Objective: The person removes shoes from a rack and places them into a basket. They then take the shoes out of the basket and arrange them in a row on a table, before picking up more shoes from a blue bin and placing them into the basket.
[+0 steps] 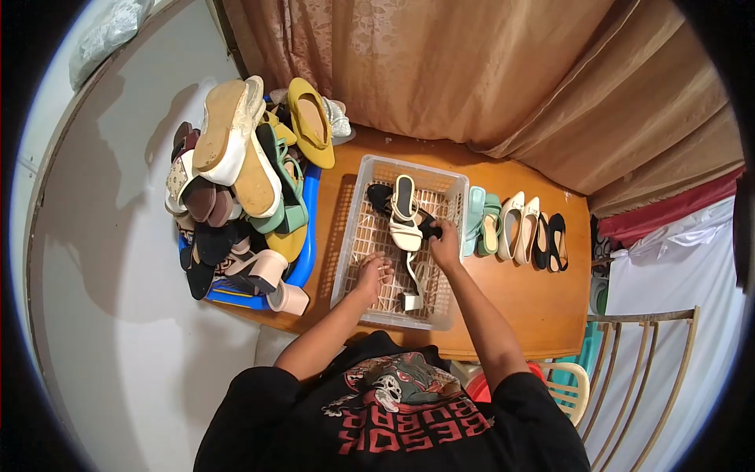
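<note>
We have both hands down in the white basket (354,206), the landmark in the middle of the wooden table (543,303). Our right hand (445,242) sits at the basket's right side, fingers closed on the black shoe (387,198) near its toe, right where the cream strappy sandal (404,214) lies across it; our left hand (373,271) rests spread and slack on the basket floor toward the near edge, gripping nothing. A second cream heel (412,285) lies between the two hands. To do this well, we judge it best to lift the black shoe clear of the sandal straps without snagging, the left hand steadying the basket. Both forearms reach straight forward, wrists bent down. Left of the basket is the piled blue tray (308,236); right of it, a row of flats (515,228).
</note>
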Motion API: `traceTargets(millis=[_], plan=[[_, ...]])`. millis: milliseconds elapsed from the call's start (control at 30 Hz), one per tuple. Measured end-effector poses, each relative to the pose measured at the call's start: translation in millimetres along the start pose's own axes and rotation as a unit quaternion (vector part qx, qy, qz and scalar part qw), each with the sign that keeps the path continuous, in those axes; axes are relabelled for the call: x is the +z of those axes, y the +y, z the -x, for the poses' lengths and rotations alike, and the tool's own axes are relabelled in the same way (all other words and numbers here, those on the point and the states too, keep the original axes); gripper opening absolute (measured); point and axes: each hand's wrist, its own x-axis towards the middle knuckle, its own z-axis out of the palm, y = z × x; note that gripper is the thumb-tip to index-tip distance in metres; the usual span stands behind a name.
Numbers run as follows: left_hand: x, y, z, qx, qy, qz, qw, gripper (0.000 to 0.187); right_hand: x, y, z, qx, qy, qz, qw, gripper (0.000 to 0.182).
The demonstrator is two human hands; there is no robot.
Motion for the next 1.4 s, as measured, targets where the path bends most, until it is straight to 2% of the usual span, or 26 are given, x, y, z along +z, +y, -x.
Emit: traceTargets(millis=[133, 200, 233, 333, 367, 433, 467, 500, 567, 600, 667, 700, 733, 800, 867, 933, 967, 1000, 1033, 1067, 1133, 1200, 1233, 1267, 1333, 1400], plan=[[-6, -2, -4, -0.027, -0.002, -0.016, 0.999, 0.033, 19, 13, -38, 0.063, -0.029, 0.103, 0.992, 0.038], [-6, 0, -7, -0.018, -0.029, -0.067, 0.997, 0.041, 26, 19, -54, 0.089, -0.159, 0.144, 0.973, 0.038], [-5, 0, -7, -0.016, -0.041, -0.093, 0.995, 0.045, 36, 28, -60, 0.109, -0.193, 0.151, 0.963, 0.041], [0, 5, -10, -0.023, -0.012, -0.131, 0.991, 0.056, 55, 39, -56, 0.096, -0.138, 0.143, 0.975, 0.04], [3, 7, -12, -0.023, -0.011, -0.127, 0.992, 0.056, 57, 40, -54, 0.119, -0.142, 0.128, 0.974, 0.043], [10, 12, -16, -0.055, 0.012, -0.185, 0.981, 0.074, 57, 33, -50, 0.113, -0.131, 0.128, 0.977, 0.044], [13, 13, -18, -0.06, 0.011, -0.183, 0.981, 0.074, 54, 31, -45, 0.113, -0.117, 0.124, 0.979, 0.044], [16, 13, -22, -0.046, 0.013, -0.182, 0.982, 0.079, 58, 50, -43, 0.07, -0.122, 0.106, 0.984, 0.049], [20, 14, -38, -0.031, 0.013, -0.175, 0.984, 0.085, 49, 38, -38, 0.069, -0.129, 0.111, 0.983, 0.055], [28, 19, -38, -0.02, 0.027, -0.187, 0.982, 0.082, 46, 36, -34, 0.067, -0.134, 0.116, 0.982, 0.059], [19, 3, -75, 0.054, 0.035, -0.218, 0.974, 0.064, 35, 22, -23, 0.061, -0.119, 0.102, 0.986, 0.064], [19, 7, -82, 0.074, 0.004, -0.223, 0.972, 0.039, 33, 19, -18, 0.049, -0.105, 0.085, 0.99, 0.07], [20, 7, -86, 0.072, 0.004, -0.222, 0.972, 0.039, 37, 22, -12, 0.05, -0.106, 0.087, 0.989, 0.07], [15, 6, -87, 0.078, -0.02, -0.183, 0.98, 0.025, 46, 21, 10, 0.091, 0.02, 0.059, 0.994, 0.081], [9, 6, -84, 0.07, -0.028, -0.219, 0.973, 0.025, 49, 20, 36, 0.109, 0.045, 0.06, 0.991, 0.085], [3, -4, -87, 0.1, 0.012, -0.163, 0.981, 0.032, 55, 35, 66, 0.145, 0.052, 0.077, 0.985, 0.084], [4, -8, -83, 0.093, 0.059, -0.179, 0.978, 0.034, 73, 62, 85, 0.207, 0.05, -0.008, 0.977, 0.075], [3, -7, -72, 0.089, 0.06, -0.181, 0.978, 0.034, 64, 50, 89, 0.211, 0.05, -0.008, 0.976, 0.075], [4, -2, -57, 0.08, 0.051, -0.186, 0.978, 0.037, 45, 26, 90, 0.303, -0.079, -0.102, 0.944, 0.069], [4, -2, -46, 0.071, 0.042, -0.192, 0.978, 0.041, 34, 10, 93, 0.385, -0.203, -0.195, 0.879, 0.064], [-5, -19, -37, 0.069, 0.067, -0.149, 0.984, 0.045, 36, 12, 106, 0.374, -0.225, -0.146, 0.888, 0.062], [-12, -20, -25, 0.085, 0.115, -0.2, 0.969, 0.047, 35, 3, 119, 0.194, -0.253, -0.035, 0.947, 0.065], [-14, -17, -16, 0.076, 0.071, -0.174, 0.979, 0.045, 36, -7, 121, 0.2, -0.23, -0.025, 0.952, 0.069], [-12, -14, -9, 0.08, 0.072, -0.177, 0.978, 0.045, 39, -15, 124, 0.198, -0.228, -0.029, 0.953, 0.069], [-6, -7, 4, 0.025, 0.109, -0.143, 0.983, 0.041, 46, -23, 128, 0.189, -0.14, 0.084, 0.968, 0.07], [-7, -3, 9, 0.024, 0.105, -0.132, 0.985, 0.038, 47, -23, 126, 0.203, -0.1, 0.043, 0.973, 0.074]])
